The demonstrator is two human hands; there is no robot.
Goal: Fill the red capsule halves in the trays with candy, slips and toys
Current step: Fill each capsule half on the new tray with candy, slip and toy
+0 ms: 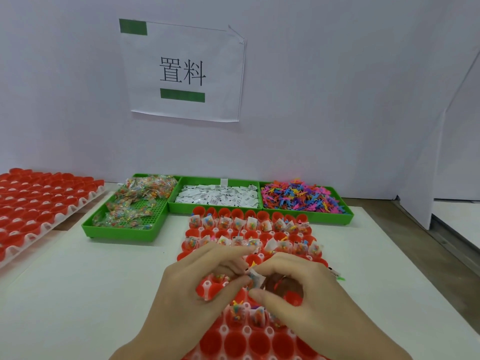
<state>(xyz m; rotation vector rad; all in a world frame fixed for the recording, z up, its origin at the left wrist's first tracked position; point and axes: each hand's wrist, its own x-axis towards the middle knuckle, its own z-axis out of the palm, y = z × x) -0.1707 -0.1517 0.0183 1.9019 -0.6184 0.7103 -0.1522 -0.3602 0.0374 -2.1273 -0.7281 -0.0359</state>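
Both hands meet over the middle of the tray of red capsule halves [241, 341] that lies on the white surface [78, 294] directly under them. The left hand [197, 284] has its fingers curled inward, the tips gathered at a small clear candy packet [255, 279] that stands between the two hands. The right hand [306, 289] is curled too, its thumb and forefinger pinching the same packet from the other side, so both hands have hold of it just above the cups. Beyond the fingertips, the far rows of cups already carry candy packets, white slips and small coloured toys; nearer the wrists the cups are mostly bare red, with a few filled ones just below the thumbs. Further out past the hands stand three green bins side by side: candy packets [135, 203] to the left, white slips [218, 196] straight ahead, coloured toys [298, 196] to the right. Well to the left of the left hand lies a second tray [39, 203] of red halves
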